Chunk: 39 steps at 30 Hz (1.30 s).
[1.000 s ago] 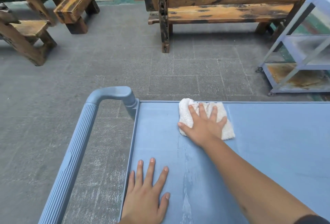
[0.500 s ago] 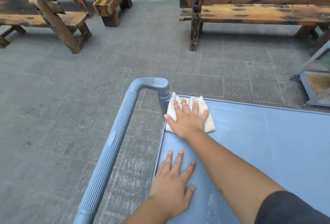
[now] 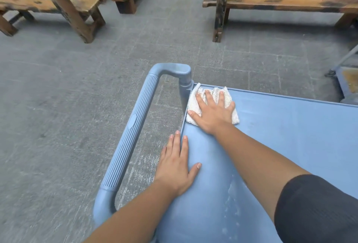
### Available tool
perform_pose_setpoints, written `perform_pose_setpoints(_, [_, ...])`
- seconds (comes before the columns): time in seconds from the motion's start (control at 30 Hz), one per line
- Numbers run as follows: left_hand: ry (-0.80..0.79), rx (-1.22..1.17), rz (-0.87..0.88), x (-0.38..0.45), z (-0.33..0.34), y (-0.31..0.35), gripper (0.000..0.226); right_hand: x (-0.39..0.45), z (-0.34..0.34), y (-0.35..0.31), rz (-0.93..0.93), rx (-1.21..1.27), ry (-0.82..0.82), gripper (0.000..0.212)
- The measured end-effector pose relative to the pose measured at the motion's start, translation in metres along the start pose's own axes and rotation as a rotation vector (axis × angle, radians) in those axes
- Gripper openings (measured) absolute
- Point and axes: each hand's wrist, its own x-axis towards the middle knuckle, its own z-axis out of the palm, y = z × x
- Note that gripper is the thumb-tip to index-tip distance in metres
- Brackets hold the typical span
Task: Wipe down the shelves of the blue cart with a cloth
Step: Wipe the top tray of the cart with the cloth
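The blue cart's top shelf (image 3: 280,136) fills the lower right of the head view, dusty with pale streaks near me. A folded white cloth (image 3: 195,105) lies in the shelf's far left corner, against the rim by the handle post. My right hand (image 3: 214,113) presses flat on the cloth with fingers spread. My left hand (image 3: 177,163) rests flat on the shelf's left rim, fingers apart, holding nothing. The ribbed blue handle (image 3: 133,126) runs along the cart's left side.
Grey paved floor surrounds the cart. A long worn wooden bench (image 3: 280,0) stands ahead at the right, and smaller wooden benches (image 3: 58,4) at the far left. The corner of a second blue cart with a rusty shelf (image 3: 348,81) shows at the right edge.
My right hand slid the cloth left along the far edge into the shelf's corner by the handle post. My left hand shifted onto the left rim. The view turned left.
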Motion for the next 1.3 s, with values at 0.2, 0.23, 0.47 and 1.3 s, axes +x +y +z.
perform_pose_setpoints(0.2, [0.051, -0.294, 0.024, -0.001, -0.002, -0.007, 0.082, -0.053, 0.016, -0.008, -0.090, -0.007, -0.003, 0.077])
perform_pose_setpoints(0.23, [0.059, -0.331, 0.030, -0.002, -0.002, -0.007, 0.083, -0.067, 0.019, -0.009, -0.099, -0.011, -0.008, 0.077])
perform_pose_setpoints(0.47, [0.080, -0.583, 0.035, -0.005, -0.007, -0.006, 0.085, -0.182, 0.031, -0.023, -0.216, 0.020, -0.052, 0.072])
perform_pose_setpoints(1.3, [0.043, -0.528, 0.040, -0.005, -0.001, -0.009, 0.072, -0.131, 0.017, 0.048, -0.061, -0.052, -0.054, 0.084])
